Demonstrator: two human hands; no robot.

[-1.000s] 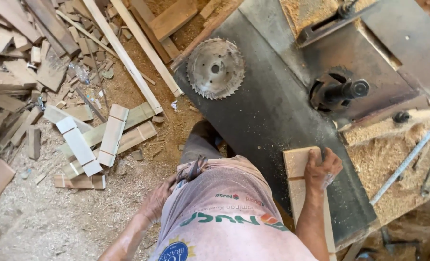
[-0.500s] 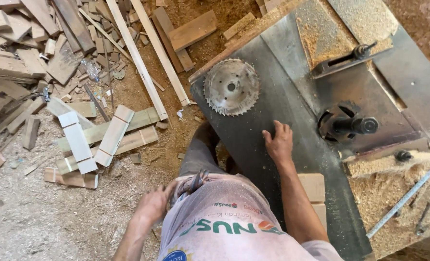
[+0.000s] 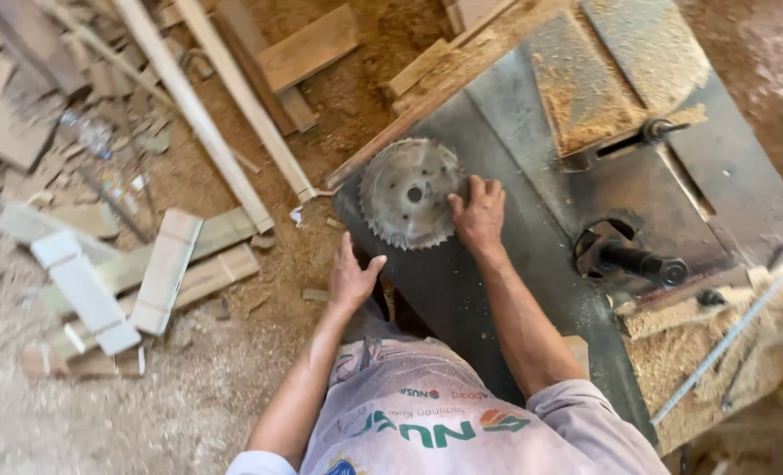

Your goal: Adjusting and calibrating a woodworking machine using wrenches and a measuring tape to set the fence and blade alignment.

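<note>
A round toothed saw blade [image 3: 404,193] lies flat on the near-left corner of a dark metal machine table [image 3: 532,158]. My right hand [image 3: 477,214] rests on the blade's right edge, fingers spread over it. My left hand [image 3: 352,280] hovers open just below the blade, at the table's left edge, holding nothing. Whether it touches the table edge I cannot tell.
Long wooden battens [image 3: 193,110] and short offcuts [image 3: 167,268] lie scattered over the sawdust floor at left. A black spindle [image 3: 637,262] sticks out of the machine top at right. Sawdust piles [image 3: 585,79] cover the far table, and a thin metal rod [image 3: 717,352] lies at lower right.
My right hand left the wooden board, crossed the table and landed on the saw blade. My left hand rose from my hip toward the table edge. The view shifted closer to the blade.
</note>
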